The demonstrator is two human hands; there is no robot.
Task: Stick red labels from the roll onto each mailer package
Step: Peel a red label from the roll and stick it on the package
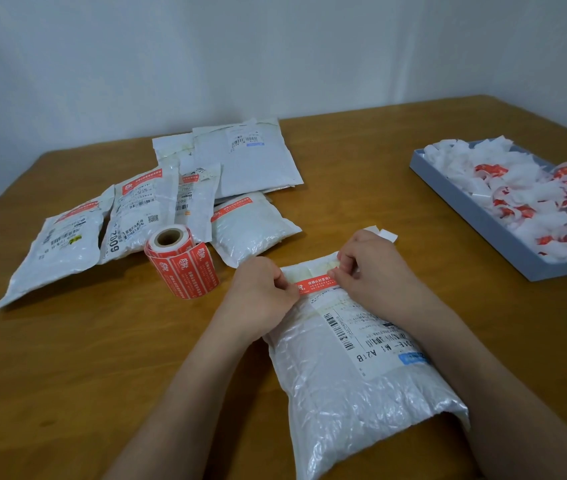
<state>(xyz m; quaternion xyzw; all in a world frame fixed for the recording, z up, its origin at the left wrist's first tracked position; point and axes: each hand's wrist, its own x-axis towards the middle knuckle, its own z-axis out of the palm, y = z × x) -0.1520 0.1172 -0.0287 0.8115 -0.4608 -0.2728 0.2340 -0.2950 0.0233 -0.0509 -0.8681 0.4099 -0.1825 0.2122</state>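
- At the near centre of the surface point(67, 375), the bubble mailer point(355, 375) lies flat; a red label point(313, 285) spans its top flap.
- Left hand point(261, 292) and right hand point(368, 268) each pinch a label end.
- Label roll point(181, 261): just left.
- Mailer pile point(171, 202): four labelled; rear two show none.
- Scrap tray point(476, 216): cut off right.

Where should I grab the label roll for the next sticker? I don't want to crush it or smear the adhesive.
Judging by its pose, take the label roll from above, fingers across its red outer wall below the open cardboard core. It stands on end, beside the mailer pile. The loose strip hangs on the near side, so come from the rear.
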